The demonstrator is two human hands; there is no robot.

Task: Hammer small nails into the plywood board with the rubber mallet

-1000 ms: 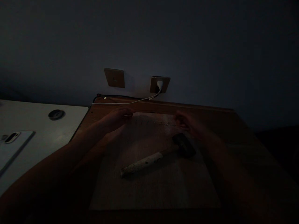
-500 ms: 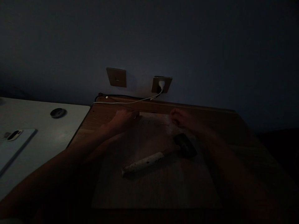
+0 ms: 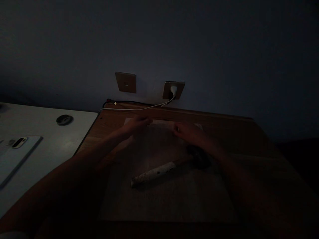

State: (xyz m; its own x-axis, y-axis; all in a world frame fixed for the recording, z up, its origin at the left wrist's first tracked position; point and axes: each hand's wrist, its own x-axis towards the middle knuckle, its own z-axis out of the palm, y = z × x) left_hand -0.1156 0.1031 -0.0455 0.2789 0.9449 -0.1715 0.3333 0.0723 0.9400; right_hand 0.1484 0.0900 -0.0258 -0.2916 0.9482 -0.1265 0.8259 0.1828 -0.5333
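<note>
On the board (image 3: 164, 205) lies a hammer (image 3: 154, 173); beyond it our left hand (image 3: 138, 123) and right hand (image 3: 186, 131) curl, but we cannot tell what, if anything, either grip holds.

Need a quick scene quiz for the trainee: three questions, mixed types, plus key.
1. True or false: one of the hands is gripping the hammer.
2. Short answer: which is nearer the hammer's head, the left hand or the right hand?
3. Fill the gap: the white plug sits in the ___ of the two wall plates, left or right as pictured.

Key:
1. False; it lies on the board, with no hand around it.
2. The right hand.
3. Right.
</note>
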